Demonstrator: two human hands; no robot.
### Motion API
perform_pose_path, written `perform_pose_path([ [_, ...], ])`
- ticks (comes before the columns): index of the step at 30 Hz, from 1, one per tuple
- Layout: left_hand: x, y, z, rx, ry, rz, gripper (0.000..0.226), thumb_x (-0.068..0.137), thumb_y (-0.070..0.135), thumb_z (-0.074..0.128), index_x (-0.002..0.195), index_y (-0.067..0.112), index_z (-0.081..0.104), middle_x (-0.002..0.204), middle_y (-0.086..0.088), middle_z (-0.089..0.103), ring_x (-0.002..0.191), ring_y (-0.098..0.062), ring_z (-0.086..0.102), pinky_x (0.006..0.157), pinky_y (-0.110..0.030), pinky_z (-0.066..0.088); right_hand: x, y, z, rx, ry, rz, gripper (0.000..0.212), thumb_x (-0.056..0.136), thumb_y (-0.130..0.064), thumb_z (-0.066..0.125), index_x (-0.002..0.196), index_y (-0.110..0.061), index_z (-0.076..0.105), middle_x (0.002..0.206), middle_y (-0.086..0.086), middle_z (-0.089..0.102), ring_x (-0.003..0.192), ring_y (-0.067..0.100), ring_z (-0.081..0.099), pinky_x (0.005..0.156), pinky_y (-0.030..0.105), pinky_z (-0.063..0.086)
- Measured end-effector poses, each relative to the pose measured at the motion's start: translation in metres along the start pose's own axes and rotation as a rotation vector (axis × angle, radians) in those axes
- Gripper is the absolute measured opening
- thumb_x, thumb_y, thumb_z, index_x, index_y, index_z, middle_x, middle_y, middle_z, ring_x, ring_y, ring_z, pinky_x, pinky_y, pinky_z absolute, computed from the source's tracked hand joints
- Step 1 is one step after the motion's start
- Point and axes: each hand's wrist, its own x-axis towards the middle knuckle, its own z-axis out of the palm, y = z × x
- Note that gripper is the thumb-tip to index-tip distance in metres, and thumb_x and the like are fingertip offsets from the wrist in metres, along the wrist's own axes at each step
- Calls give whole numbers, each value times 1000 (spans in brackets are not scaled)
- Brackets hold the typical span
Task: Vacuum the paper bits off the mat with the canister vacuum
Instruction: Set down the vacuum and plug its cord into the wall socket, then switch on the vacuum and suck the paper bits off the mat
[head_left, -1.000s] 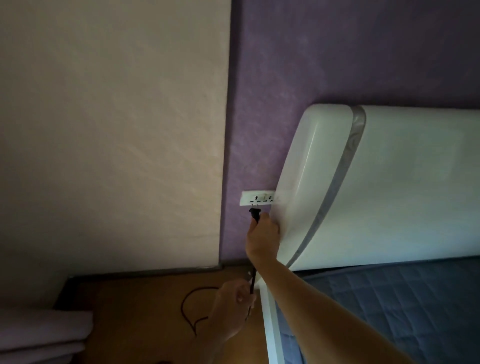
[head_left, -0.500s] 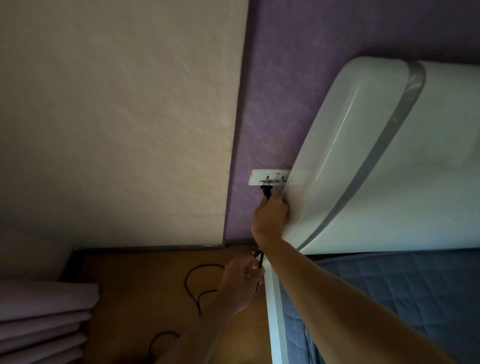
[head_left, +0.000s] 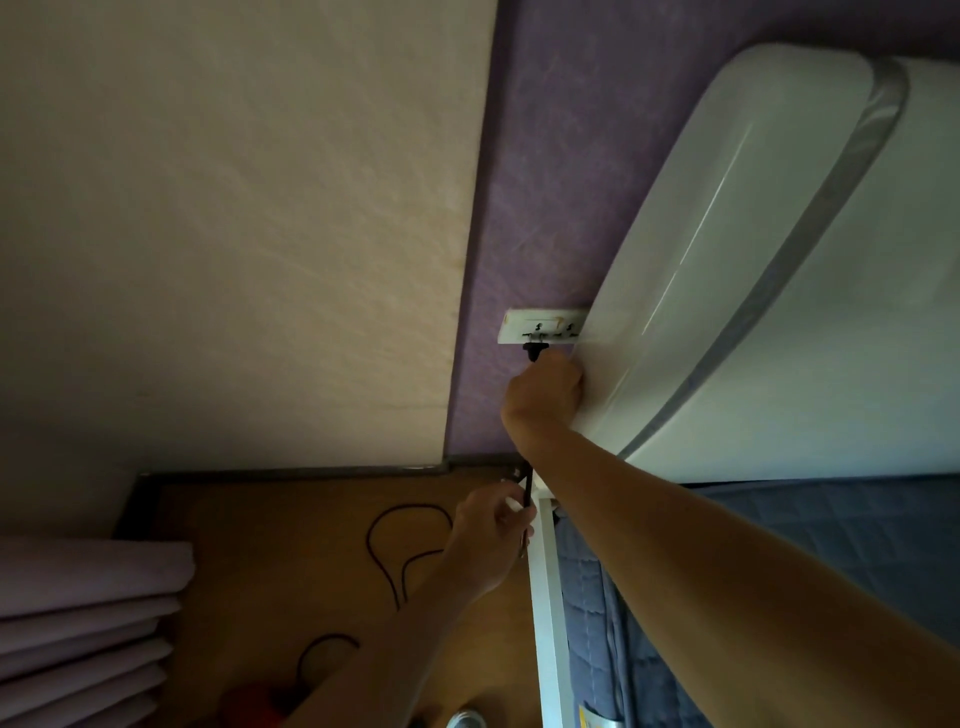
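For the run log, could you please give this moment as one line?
right hand grips plug at wall socket | left hand holds cord lower down | slack loops on floor

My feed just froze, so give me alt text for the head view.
The right hand grips a black plug at the white wall outlet beside a white headboard. Lower down, the left hand holds the plug's black cord, which trails in loops across the wooden floor.

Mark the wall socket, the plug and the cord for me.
wall socket (head_left: 519, 328): head view, left part of its white plate.
plug (head_left: 532, 352): head view, its black body.
cord (head_left: 368, 540): head view, left side of the upper loop.
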Motion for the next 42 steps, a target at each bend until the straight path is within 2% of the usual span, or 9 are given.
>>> perform_pose_path([
  [4, 5, 3, -8, -42, 52, -7, 13, 97, 9, 57, 89, 4, 66, 76, -13, 68, 66, -20, 68, 66, -40, 60, 6, -9, -5, -4, 5, 10, 27, 98, -5, 50, 123, 2, 58, 124, 16, 62, 116, 27, 60, 91, 29, 47],
  [11, 8, 5, -16, -1, 41, -57, 17, 97, 11, 57, 83, 5, 64, 73, -14, 66, 64, -25, 65, 65, -44, 59, 12, -16, 0, -104, -10, 42, 27, 97, -5, 50, 122, 2, 57, 124, 17, 62, 117, 27, 58, 93, 29, 47],
  [13, 9, 3, -22, 24, 66, -76, 23, 96, 13, 58, 74, 11, 61, 67, -6, 63, 60, -15, 61, 61, -37, 56, 13, -16, 2, -143, -4, 36, 26, 97, -4, 48, 121, 3, 56, 125, 17, 60, 119, 28, 57, 95, 30, 45],
  [15, 9, 3, -27, 84, 79, -95, 22, 95, 15, 60, 73, 16, 61, 69, 4, 62, 63, -5, 59, 62, -19, 46, 13, -15, 1, -180, -3, 23, 26, 96, -3, 49, 122, 3, 55, 127, 18, 59, 119, 28, 56, 95, 31, 45],
  [19, 5, 23, -42, 192, 43, -86, 18, 98, 22, 58, 110, 11, 66, 102, -1, 71, 89, -7, 66, 71, -10, 46, 11, -13, -10, -276, -93, -60, 34, 98, -10, 52, 129, 2, 48, 131, 17, 55, 120, 26, 55, 91, 28, 47],
  [24, -13, 73, -77, 322, -16, -38, 33, 98, 26, 58, 127, 11, 56, 122, -7, 64, 107, -16, 62, 86, -24, 50, -6, -7, -32, -333, -200, -254, 56, 100, -21, 48, 146, 2, 27, 137, 21, 49, 121, 32, 54, 91, 35, 49],
  [28, -31, 108, -123, 538, -51, -56, 55, 95, 39, 59, 142, 19, 39, 131, -5, 55, 114, -14, 52, 88, -21, 40, -30, -13, -71, -387, -287, -415, 59, 99, -36, 51, 145, -7, 30, 141, 18, 45, 129, 32, 47, 108, 42, 37],
  [33, -61, 162, -184, 776, -71, -76, 71, 94, 48, 56, 151, 20, 24, 143, -10, 43, 132, -25, 42, 107, -33, 37, -59, -40, -134, -452, -318, -600, 72, 94, -43, 57, 149, -14, 22, 143, 18, 39, 124, 34, 52, 96, 43, 51],
  [42, -143, 261, -273, 1109, 10, -7, 82, 94, 55, 52, 155, 14, 14, 154, -16, 31, 141, -34, 34, 114, -46, 34, -134, -101, -245, -558, -272, -755, 84, 90, -57, 55, 153, -18, 15, 145, 16, 37, 129, 38, 44, 96, 47, 47],
])
